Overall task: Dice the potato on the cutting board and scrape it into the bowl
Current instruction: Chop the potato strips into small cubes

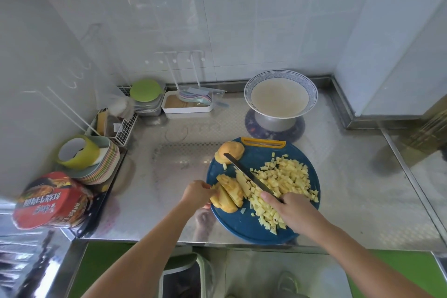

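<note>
Potato point(228, 192): pale-yellow slabs at the board's left; small cubes point(283, 184) heaped at its right.
Cutting board point(244, 225): round, blue, on steel counter point(169, 176).
Left hand point(194, 192): grips the slabs.
Right hand point(294, 210): wrapped round the knife point(249, 175), blade slanting between slabs and cubes.
Bowl point(280, 94): round, patterned rim, behind the board.

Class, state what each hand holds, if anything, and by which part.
The right hand grips the knife by its handle. The left hand holds the sliced potato at its left end.
</note>
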`<action>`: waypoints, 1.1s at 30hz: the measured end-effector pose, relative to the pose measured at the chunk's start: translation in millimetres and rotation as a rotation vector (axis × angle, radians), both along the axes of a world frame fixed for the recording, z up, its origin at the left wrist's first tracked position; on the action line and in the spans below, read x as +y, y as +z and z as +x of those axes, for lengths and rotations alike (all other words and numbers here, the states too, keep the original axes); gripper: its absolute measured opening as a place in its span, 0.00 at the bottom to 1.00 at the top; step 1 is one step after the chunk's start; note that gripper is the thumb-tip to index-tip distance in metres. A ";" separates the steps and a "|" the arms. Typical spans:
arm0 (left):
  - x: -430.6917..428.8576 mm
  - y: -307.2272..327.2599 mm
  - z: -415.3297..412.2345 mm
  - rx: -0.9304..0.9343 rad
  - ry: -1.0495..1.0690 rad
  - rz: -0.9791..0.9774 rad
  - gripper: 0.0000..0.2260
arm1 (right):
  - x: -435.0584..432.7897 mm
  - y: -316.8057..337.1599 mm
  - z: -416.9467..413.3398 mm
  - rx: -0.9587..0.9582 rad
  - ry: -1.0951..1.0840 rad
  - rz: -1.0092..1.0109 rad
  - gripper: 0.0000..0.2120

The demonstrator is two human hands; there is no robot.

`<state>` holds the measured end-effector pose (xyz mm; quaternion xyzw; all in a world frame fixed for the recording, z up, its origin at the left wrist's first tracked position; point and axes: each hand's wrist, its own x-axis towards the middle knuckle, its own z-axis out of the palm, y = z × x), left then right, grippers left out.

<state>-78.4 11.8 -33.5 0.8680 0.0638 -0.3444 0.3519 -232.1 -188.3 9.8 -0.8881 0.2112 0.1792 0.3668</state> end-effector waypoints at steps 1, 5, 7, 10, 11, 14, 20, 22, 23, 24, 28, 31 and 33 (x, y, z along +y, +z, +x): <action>0.4 0.5 0.3 0.023 0.015 -0.013 0.07 | 0.0 0.0 0.0 0.002 0.007 -0.003 0.30; 4.0 -0.1 1.7 0.114 0.093 -0.111 0.09 | 0.3 -1.0 1.0 0.014 0.017 -0.006 0.30; 4.7 -1.0 2.4 0.120 0.103 -0.118 0.09 | 0.9 -2.4 1.2 0.016 0.006 -0.003 0.30; 2.7 -1.0 3.2 0.129 0.122 -0.114 0.11 | 1.9 -4.0 2.0 0.018 -0.012 0.002 0.30; 2.0 -0.7 3.5 0.143 0.134 -0.125 0.11 | 2.4 -3.9 2.5 0.019 -0.012 0.001 0.30; 0.8 0.4 4.7 0.164 0.140 -0.152 0.10 | 3.4 -2.9 3.1 0.014 -0.013 0.006 0.30; -3.0 4.0 4.0 0.181 0.105 -0.161 0.10 | 5.1 -3.4 3.6 0.016 -0.029 0.028 0.30; -4.3 4.7 4.0 0.163 0.078 -0.146 0.10 | 6.1 -3.4 3.0 0.015 -0.026 0.026 0.30; -4.5 4.5 4.4 0.153 0.074 -0.143 0.10 | 7.0 -2.8 2.8 0.017 -0.025 0.021 0.30; -4.8 4.3 4.5 0.146 0.075 -0.143 0.10 | 8.1 -2.1 2.6 0.019 -0.025 0.019 0.30; -3.5 3.7 0.7 0.131 0.071 -0.155 0.10 | 16.8 -0.8 1.2 0.045 -0.048 0.084 0.30; -3.2 3.7 -2.1 0.137 0.100 -0.184 0.11 | 26.8 1.1 -1.0 0.086 -0.117 0.276 0.29; -1.8 2.2 -3.2 0.136 0.114 -0.193 0.11 | 34.7 3.3 -2.3 0.120 -0.166 0.390 0.28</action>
